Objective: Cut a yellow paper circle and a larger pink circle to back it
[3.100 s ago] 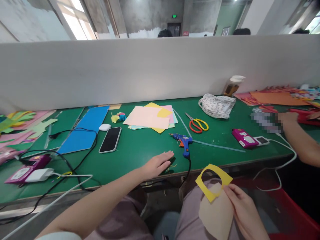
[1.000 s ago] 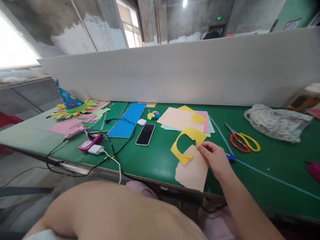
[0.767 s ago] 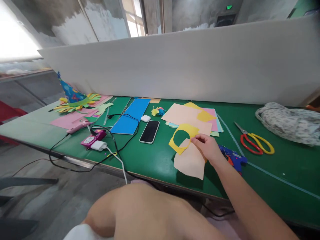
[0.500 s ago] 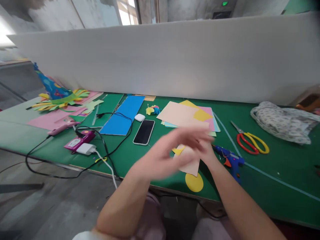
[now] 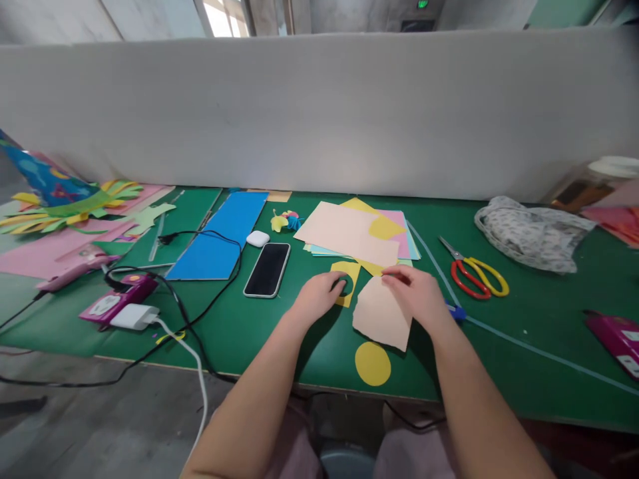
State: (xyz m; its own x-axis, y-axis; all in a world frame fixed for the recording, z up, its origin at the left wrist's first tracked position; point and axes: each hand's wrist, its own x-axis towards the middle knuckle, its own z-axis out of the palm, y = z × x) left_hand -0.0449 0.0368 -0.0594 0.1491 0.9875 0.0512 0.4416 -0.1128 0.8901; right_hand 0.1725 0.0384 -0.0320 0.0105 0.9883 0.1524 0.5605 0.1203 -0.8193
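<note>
A torn-edged peach paper piece is pinched at its top edge by my right hand. My left hand has its thumb and fingers curled at the left side of a yellow paper scrap with a round hole cut in it, and appears to grip it there. Just below the peach piece lies a yellow paper circle, flat near the table's front edge. Beyond my hands is a stack of coloured paper with a peach sheet on top. A blue glue gun is mostly hidden behind my right forearm.
Red-and-yellow-handled scissors lie at right, near a patterned cloth bag. Left are a phone, a white earbud case, blue board, a purple power strip with cables, and a fringed party hat.
My hands were together and blurred over the peach piece; now they are apart, the left on the yellow scrap and the right pinching the peach piece. The view has shifted right.
</note>
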